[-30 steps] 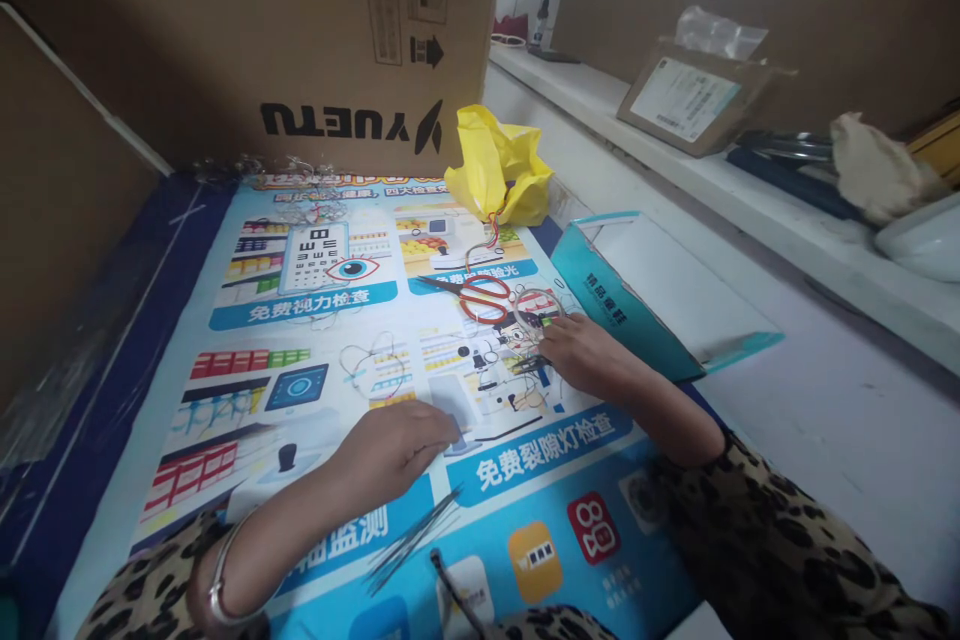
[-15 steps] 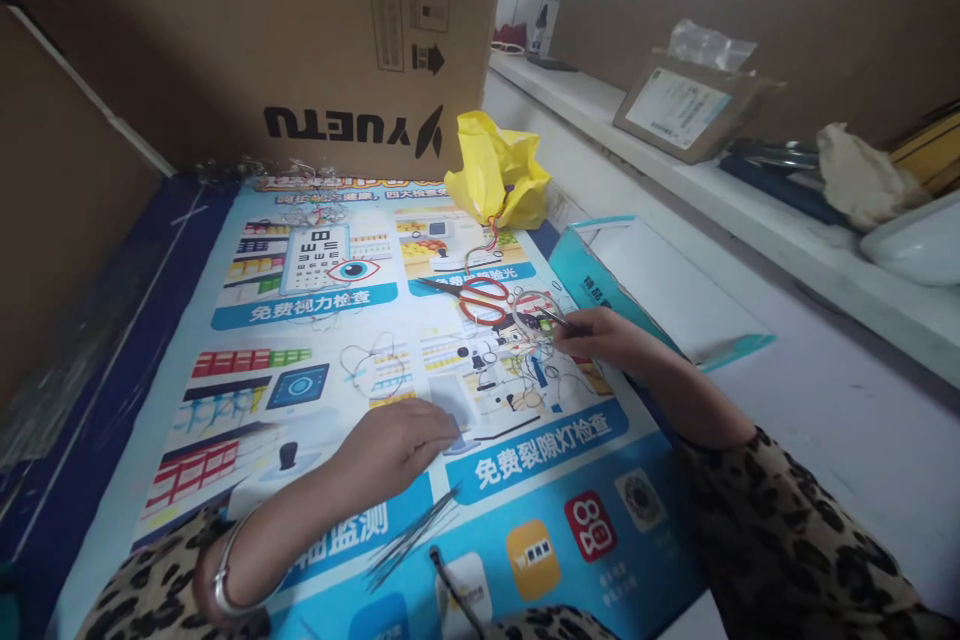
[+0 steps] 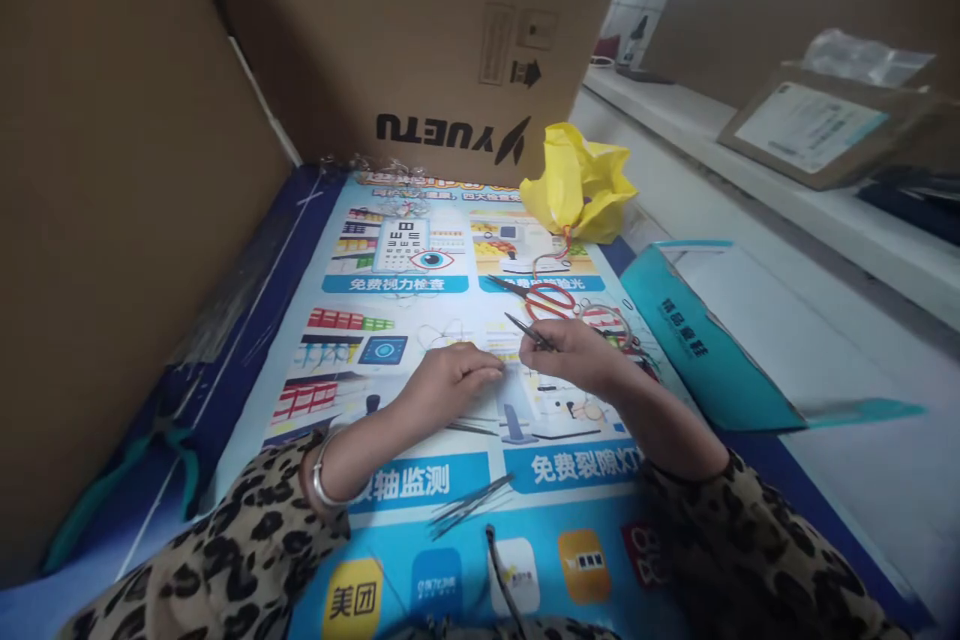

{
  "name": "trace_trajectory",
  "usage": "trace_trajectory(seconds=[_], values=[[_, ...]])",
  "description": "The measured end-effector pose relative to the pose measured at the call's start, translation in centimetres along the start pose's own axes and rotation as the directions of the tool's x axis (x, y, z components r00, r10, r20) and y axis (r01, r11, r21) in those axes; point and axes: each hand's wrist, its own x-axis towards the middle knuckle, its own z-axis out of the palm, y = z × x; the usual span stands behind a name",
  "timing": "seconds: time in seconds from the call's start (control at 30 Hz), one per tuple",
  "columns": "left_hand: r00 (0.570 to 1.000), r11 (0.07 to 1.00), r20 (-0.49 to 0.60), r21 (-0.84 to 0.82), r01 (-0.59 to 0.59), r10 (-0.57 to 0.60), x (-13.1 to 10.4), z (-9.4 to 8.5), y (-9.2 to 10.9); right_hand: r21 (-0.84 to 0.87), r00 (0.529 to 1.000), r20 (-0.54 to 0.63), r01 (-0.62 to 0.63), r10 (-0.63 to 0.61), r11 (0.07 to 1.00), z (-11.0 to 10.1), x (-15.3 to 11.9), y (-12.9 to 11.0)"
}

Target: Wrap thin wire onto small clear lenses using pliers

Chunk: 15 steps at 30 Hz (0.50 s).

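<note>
My right hand (image 3: 574, 352) is closed round small dark pointed tweezers (image 3: 525, 328), their tip toward the upper left. Just left of it, my left hand (image 3: 457, 382) is closed with its fingers pinched together; whatever it grips is too small to make out. Both hands are over the printed poster sheet (image 3: 480, 510). Beyond my right hand lie red-handled scissors (image 3: 550, 300), with a looped pale cord (image 3: 611, 320) to their right. A bundle of thin dark wires (image 3: 472, 503) lies on the sheet nearer to me.
A crumpled yellow bag (image 3: 577, 185) stands at the back, before a large cardboard box (image 3: 420, 40). On the right is a teal box (image 3: 697, 350). Teal-handled pliers (image 3: 154, 465) lie at the left. A parcel (image 3: 810, 125) rests on the white ledge.
My right hand with the tweezers has moved left, close to my left hand. The view has turned left, bringing the teal-handled pliers into sight.
</note>
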Motion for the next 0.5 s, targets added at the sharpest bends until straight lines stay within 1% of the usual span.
trace_trajectory(seconds=[0.07,0.13,0.2,0.27,0.37,0.43,0.5], values=[[0.991,0.984,-0.034,-0.131,0.123,-0.128,0.1,-0.1,-0.8,0.060,0.999,-0.050,-0.002,0.005,0.998,1.1,0.8,-0.1],[0.968,0.920,-0.020,-0.317,0.232,-0.251,0.3,0.1,-1.5,0.145,0.995,-0.092,-0.015,0.028,0.989,2.2,1.5,0.0],[0.945,0.843,0.000,-0.451,0.292,-0.327,0.5,0.3,-1.9,0.228,0.991,-0.124,-0.014,0.043,0.974,3.2,2.0,0.2],[0.929,0.785,0.014,-0.530,0.322,-0.371,0.6,0.4,-2.1,0.275,0.988,-0.150,0.009,0.034,0.962,4.1,2.4,0.5],[0.910,0.718,0.046,-0.598,0.355,-0.411,0.5,0.4,-1.8,0.287,0.985,-0.174,0.047,0.004,0.957,5.0,2.6,1.2],[0.907,0.699,0.073,-0.613,0.369,-0.414,0.4,0.4,-1.6,0.287,0.982,-0.188,0.046,0.009,0.957,5.3,2.8,1.7],[0.912,0.711,0.093,-0.597,0.371,-0.399,0.3,0.5,-1.4,0.288,0.981,-0.194,0.029,0.029,0.957,5.5,2.8,2.1]])
